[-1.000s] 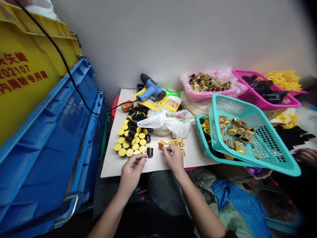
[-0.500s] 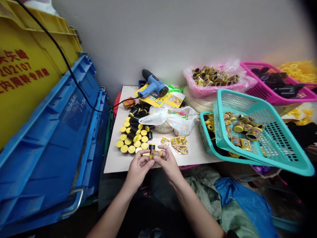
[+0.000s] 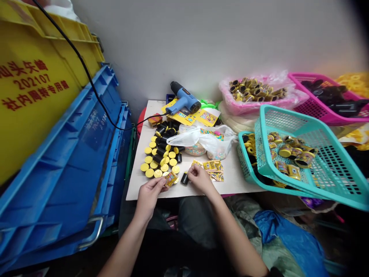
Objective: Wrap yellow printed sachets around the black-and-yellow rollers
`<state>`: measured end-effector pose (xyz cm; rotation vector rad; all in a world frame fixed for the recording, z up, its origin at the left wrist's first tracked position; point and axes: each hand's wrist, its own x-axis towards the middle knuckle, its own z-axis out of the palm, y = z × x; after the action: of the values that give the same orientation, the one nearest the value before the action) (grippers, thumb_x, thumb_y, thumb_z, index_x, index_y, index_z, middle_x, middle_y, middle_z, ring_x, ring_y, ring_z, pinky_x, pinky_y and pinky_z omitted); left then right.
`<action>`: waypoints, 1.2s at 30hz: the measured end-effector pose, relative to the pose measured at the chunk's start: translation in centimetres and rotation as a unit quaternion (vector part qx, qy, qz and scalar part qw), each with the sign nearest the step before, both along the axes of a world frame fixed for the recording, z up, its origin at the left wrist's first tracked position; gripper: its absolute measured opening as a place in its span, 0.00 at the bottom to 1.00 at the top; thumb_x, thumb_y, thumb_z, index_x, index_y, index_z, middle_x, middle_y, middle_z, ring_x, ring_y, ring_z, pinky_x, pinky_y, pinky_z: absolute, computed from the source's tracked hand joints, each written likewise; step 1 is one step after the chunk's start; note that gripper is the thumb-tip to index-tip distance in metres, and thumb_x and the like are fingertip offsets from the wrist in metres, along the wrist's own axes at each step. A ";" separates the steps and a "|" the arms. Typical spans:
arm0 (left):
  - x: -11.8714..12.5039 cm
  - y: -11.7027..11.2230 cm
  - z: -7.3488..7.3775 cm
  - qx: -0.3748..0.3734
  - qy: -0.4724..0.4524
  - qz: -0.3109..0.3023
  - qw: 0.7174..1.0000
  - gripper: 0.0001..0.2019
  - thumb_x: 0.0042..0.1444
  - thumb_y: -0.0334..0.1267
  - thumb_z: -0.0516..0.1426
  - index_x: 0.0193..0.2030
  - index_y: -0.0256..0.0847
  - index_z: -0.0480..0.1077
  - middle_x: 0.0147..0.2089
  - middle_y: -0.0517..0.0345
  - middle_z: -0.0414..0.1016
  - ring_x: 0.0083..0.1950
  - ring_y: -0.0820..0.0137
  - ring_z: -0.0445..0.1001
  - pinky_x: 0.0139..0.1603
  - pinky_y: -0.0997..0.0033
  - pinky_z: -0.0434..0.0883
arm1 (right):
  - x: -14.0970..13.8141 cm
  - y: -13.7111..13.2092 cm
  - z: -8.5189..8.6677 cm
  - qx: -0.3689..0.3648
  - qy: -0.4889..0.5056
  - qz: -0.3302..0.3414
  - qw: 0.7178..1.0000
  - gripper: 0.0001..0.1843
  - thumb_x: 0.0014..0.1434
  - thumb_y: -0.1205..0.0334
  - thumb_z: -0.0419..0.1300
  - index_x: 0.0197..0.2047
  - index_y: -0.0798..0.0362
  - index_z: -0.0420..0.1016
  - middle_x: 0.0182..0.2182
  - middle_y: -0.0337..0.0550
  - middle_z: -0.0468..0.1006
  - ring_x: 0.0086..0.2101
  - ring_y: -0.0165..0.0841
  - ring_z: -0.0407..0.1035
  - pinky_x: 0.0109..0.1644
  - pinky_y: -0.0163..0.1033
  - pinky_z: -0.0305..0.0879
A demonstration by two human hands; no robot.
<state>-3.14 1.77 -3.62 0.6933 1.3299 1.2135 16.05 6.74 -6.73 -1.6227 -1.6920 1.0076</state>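
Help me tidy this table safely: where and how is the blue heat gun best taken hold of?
Probably by the handle, from the near left: the heat gun lies with its handle angled that way, while its black nozzle points toward the back wall. Avoid the black cord leaving the handle's end.

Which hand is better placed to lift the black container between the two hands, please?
Probably the right: the right hand's grip is at the upper end of this black container, though I cannot confirm a firm hold. The left hand's grip holds a printed yellow wrapper.
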 end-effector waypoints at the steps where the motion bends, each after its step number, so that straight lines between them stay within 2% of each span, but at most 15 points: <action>1: -0.1 0.1 -0.2 0.001 0.005 0.003 1.000 0.17 0.42 0.45 0.66 0.35 0.34 0.78 0.37 0.52 0.81 0.32 0.69 0.76 0.37 0.69 0.75 | 0.2 -0.4 0.1 0.018 -0.007 0.004 1.000 0.10 0.53 0.64 0.57 0.38 0.54 0.74 0.31 0.42 0.73 0.32 0.33 0.67 0.38 0.39 0.63; 3: -0.3 0.2 -0.4 0.006 0.017 0.009 1.000 0.16 0.43 0.45 0.66 0.35 0.35 0.78 0.37 0.52 0.81 0.33 0.69 0.77 0.38 0.69 0.75 | 0.4 -1.0 0.5 0.063 -0.028 0.056 0.996 0.17 0.53 0.65 0.58 0.48 0.52 0.72 0.43 0.47 0.73 0.44 0.38 0.65 0.49 0.44 0.60; 5: -0.4 0.4 -0.4 0.016 0.026 0.012 0.999 0.16 0.43 0.46 0.65 0.34 0.35 0.78 0.37 0.53 0.81 0.33 0.69 0.76 0.38 0.70 0.75 | 0.6 -1.5 1.0 0.091 -0.047 0.147 0.984 0.20 0.55 0.63 0.59 0.52 0.49 0.71 0.50 0.48 0.71 0.51 0.40 0.61 0.56 0.47 0.55; 7: -0.6 0.5 -0.1 0.024 0.040 0.002 0.999 0.16 0.43 0.46 0.65 0.34 0.36 0.78 0.36 0.53 0.80 0.33 0.69 0.76 0.37 0.71 0.75 | 1.0 -1.7 1.2 0.079 -0.042 0.216 0.972 0.15 0.56 0.60 0.60 0.48 0.49 0.73 0.47 0.47 0.73 0.49 0.39 0.64 0.55 0.46 0.56; 8: -0.7 0.5 0.0 0.028 0.048 -0.006 0.998 0.16 0.43 0.47 0.65 0.34 0.36 0.78 0.35 0.54 0.81 0.32 0.69 0.76 0.37 0.71 0.75 | 1.3 -1.7 1.2 0.067 -0.033 0.229 0.971 0.14 0.56 0.58 0.61 0.45 0.50 0.74 0.43 0.47 0.74 0.45 0.38 0.66 0.52 0.45 0.58; 10: -0.8 0.3 0.3 0.029 0.064 -0.024 0.997 0.17 0.43 0.48 0.65 0.34 0.36 0.78 0.34 0.54 0.81 0.31 0.69 0.76 0.36 0.70 0.75 | 1.8 -1.9 0.8 0.050 -0.016 0.213 0.976 0.14 0.53 0.53 0.63 0.42 0.51 0.75 0.38 0.45 0.75 0.40 0.37 0.68 0.47 0.42 0.62; 12: -0.9 0.2 0.4 0.029 0.074 -0.039 0.996 0.17 0.44 0.48 0.64 0.35 0.36 0.78 0.35 0.53 0.81 0.31 0.68 0.77 0.36 0.70 0.75 | 2.2 -2.3 0.2 0.050 0.018 0.153 0.987 0.17 0.51 0.48 0.64 0.39 0.51 0.74 0.36 0.45 0.74 0.38 0.37 0.68 0.45 0.43 0.62; 14: -0.9 0.0 0.2 0.027 0.077 -0.052 0.995 0.17 0.44 0.47 0.64 0.35 0.36 0.78 0.36 0.54 0.81 0.32 0.68 0.77 0.35 0.69 0.76 | 2.2 -2.8 -0.2 0.050 0.113 0.080 0.989 0.19 0.52 0.44 0.61 0.38 0.51 0.72 0.35 0.44 0.73 0.37 0.36 0.68 0.45 0.43 0.63; 17: -0.6 -0.1 0.0 0.018 0.075 -0.068 0.995 0.15 0.44 0.46 0.64 0.35 0.36 0.78 0.34 0.55 0.81 0.30 0.68 0.77 0.35 0.69 0.76 | 1.6 -3.6 0.5 0.021 0.317 0.008 0.948 0.23 0.53 0.39 0.57 0.40 0.49 0.68 0.33 0.40 0.70 0.30 0.32 0.67 0.35 0.39 0.65; 19: -0.4 -0.1 0.1 0.019 0.077 -0.085 0.993 0.14 0.44 0.45 0.64 0.34 0.37 0.78 0.33 0.56 0.81 0.30 0.68 0.77 0.34 0.69 0.76 | 1.0 -3.8 1.6 0.009 0.393 -0.003 0.919 0.24 0.51 0.37 0.58 0.42 0.47 0.66 0.31 0.38 0.67 0.26 0.29 0.63 0.26 0.35 0.61; 20: -0.3 -0.1 0.2 0.022 0.079 -0.095 0.992 0.14 0.44 0.45 0.64 0.34 0.37 0.79 0.33 0.56 0.82 0.30 0.68 0.77 0.34 0.69 0.76 | 0.7 -3.8 2.2 0.013 0.404 -0.003 0.915 0.26 0.49 0.37 0.60 0.42 0.47 0.65 0.31 0.37 0.65 0.25 0.29 0.62 0.25 0.34 0.60; 23: -0.1 -0.2 0.5 0.039 0.079 -0.118 0.989 0.12 0.45 0.44 0.64 0.34 0.39 0.79 0.34 0.56 0.82 0.32 0.68 0.77 0.34 0.70 0.76 | 0.0 -3.5 3.5 0.033 0.373 0.012 0.927 0.28 0.46 0.39 0.64 0.43 0.48 0.64 0.29 0.37 0.65 0.28 0.30 0.61 0.29 0.34 0.60; 25: 0.0 -0.2 0.6 0.047 0.071 -0.121 0.989 0.12 0.46 0.44 0.63 0.34 0.40 0.79 0.35 0.56 0.82 0.33 0.68 0.77 0.34 0.71 0.76 | -0.2 -3.4 3.7 0.030 0.347 0.032 0.937 0.28 0.46 0.39 0.63 0.43 0.49 0.64 0.28 0.37 0.65 0.29 0.30 0.62 0.33 0.35 0.60; 31: 0.2 -0.4 0.7 0.044 0.065 -0.145 0.986 0.13 0.44 0.45 0.64 0.33 0.38 0.79 0.34 0.54 0.82 0.32 0.66 0.77 0.32 0.71 0.75 | 0.0 -3.7 2.4 0.030 0.255 0.054 0.965 0.28 0.48 0.40 0.62 0.46 0.50 0.65 0.30 0.37 0.66 0.30 0.30 0.62 0.35 0.36 0.59; 36: 0.4 -0.5 1.0 0.011 0.020 -0.191 0.981 0.16 0.48 0.46 0.62 0.39 0.37 0.77 0.41 0.51 0.80 0.39 0.64 0.77 0.36 0.68 0.76 | -0.3 -4.1 1.5 0.073 0.184 0.043 0.979 0.33 0.48 0.37 0.60 0.49 0.51 0.64 0.31 0.39 0.67 0.30 0.32 0.62 0.36 0.38 0.60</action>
<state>-2.76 1.30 -2.59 0.9446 1.1521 0.9084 15.76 2.62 -5.21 -1.1933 -1.5519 1.1181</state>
